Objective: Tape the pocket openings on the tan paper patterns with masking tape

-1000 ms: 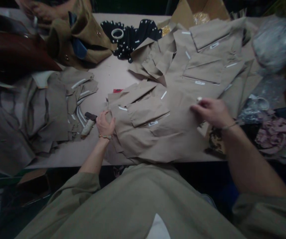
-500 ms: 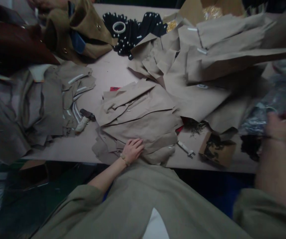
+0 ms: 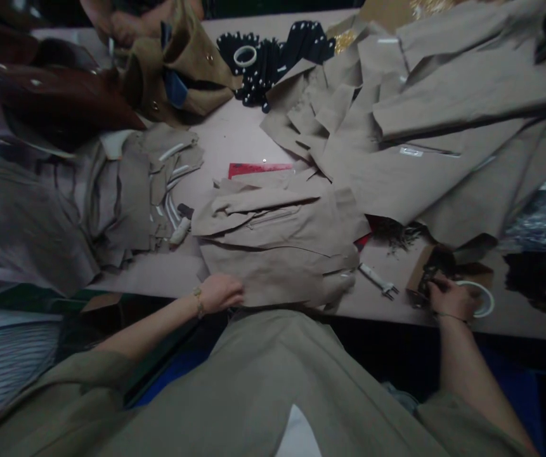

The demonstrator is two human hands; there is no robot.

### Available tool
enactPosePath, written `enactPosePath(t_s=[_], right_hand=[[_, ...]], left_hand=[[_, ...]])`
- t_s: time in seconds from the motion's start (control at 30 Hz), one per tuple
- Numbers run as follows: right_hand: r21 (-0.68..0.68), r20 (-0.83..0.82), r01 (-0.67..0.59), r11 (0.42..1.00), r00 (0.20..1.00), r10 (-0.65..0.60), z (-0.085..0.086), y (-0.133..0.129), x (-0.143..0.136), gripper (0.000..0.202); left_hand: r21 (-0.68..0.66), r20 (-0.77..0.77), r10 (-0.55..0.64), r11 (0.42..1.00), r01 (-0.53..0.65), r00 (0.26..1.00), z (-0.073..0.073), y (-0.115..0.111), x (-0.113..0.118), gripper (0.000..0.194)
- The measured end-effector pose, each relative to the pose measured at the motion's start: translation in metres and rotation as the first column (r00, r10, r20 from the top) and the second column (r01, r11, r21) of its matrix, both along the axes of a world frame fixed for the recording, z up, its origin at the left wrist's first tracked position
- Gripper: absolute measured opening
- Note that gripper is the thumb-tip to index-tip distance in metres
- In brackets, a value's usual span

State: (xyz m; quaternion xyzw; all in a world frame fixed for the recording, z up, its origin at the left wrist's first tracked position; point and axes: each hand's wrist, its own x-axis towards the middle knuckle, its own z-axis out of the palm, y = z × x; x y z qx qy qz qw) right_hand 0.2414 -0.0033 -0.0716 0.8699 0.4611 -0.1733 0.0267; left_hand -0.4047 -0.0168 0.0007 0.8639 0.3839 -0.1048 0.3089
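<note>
A stack of taupe leather pieces (image 3: pixel 282 266) lies at the table's near edge. My left hand (image 3: pixel 219 292) is closed at the stack's near left corner, fingers pressed together on the top piece. Far to the right, my right hand (image 3: pixel 452 298) reaches to a small cardboard box (image 3: pixel 418 270) with dark contents and has a white tape roll (image 3: pixel 484 299) around or against it. Its fingertips are at the box opening. Between stack and box lies a pale pronged tool (image 3: pixel 376 279). Beneath the stack's far side shows a red sheet (image 3: pixel 258 169).
More taupe pieces (image 3: pixel 444 178) spread at right, others (image 3: pixel 125 209) at left. A knife-like tool (image 3: pixel 181 230) lies between. Behind are a tan bag (image 3: pixel 194 57), black white-tipped strips (image 3: pixel 260 76) and a second tape roll (image 3: pixel 245 56). Another person's hands (image 3: pixel 130 25) are at back left.
My right hand has come left from the plastic bags to the small box, with the tape roll. My left hand has shifted to the stack's left corner. The view has moved slightly.
</note>
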Motion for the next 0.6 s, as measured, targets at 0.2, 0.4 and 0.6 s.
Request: enactPosePath(t_s=[0.2, 0.4, 0.6], right_hand=[[0.087, 0.006, 0.14, 0.986, 0.99, -0.141, 0.008, -0.007, -0.025, 0.012], [0.116, -0.025, 0.203, 0.972, 0.979, -0.202, 0.014, -0.002, -0.031, 0.013], [0.124, -0.075, 0.227, 0.966, 0.973, -0.219, 0.016, 0.001, -0.03, 0.012]], left_hand=[[0.268, 0.053, 0.357, 0.894, -0.358, 0.932, -0.013, 0.093, 0.038, 0.05], [0.057, 0.081, 0.494, 0.865, -0.499, 0.865, -0.014, 0.167, 0.022, 0.036], [-0.004, 0.123, 0.539, 0.84, -0.543, 0.833, -0.012, 0.195, 0.011, 0.045]])
